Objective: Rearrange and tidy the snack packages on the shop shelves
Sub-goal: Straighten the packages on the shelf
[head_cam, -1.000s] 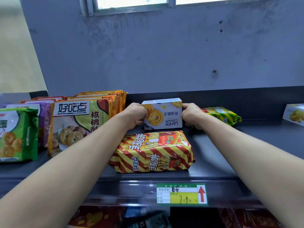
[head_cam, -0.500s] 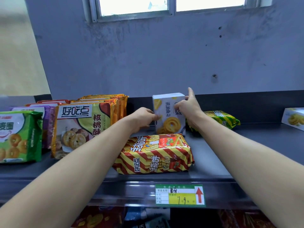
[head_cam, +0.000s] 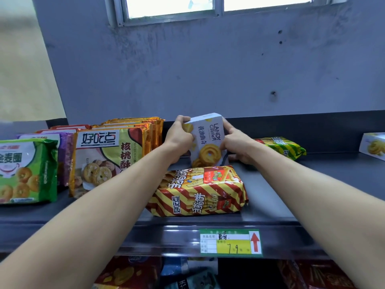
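A white cookie box (head_cam: 209,140) with a yellow ring-biscuit picture stands upright, slightly tilted, at the back of the dark shelf (head_cam: 270,197). My left hand (head_cam: 180,136) grips its upper left edge. My right hand (head_cam: 235,143) presses on its right side, fingers against the box. In front of the box lies a red-and-yellow striped snack bag (head_cam: 200,192), flat on the shelf. A green-and-yellow striped bag (head_cam: 281,147) lies to the right, behind my right forearm.
Upright orange walnut-cookie packs (head_cam: 108,159) stand in a row left of my left hand, then purple packs (head_cam: 64,155) and a green pack (head_cam: 25,172). Another white cookie box (head_cam: 374,146) sits at the far right. A price tag (head_cam: 230,243) hangs on the shelf edge. More packages fill the shelf below.
The white box went from lying on its long side to standing upright. My left hand moved up onto its top left edge, and my right hand slid down its right side.
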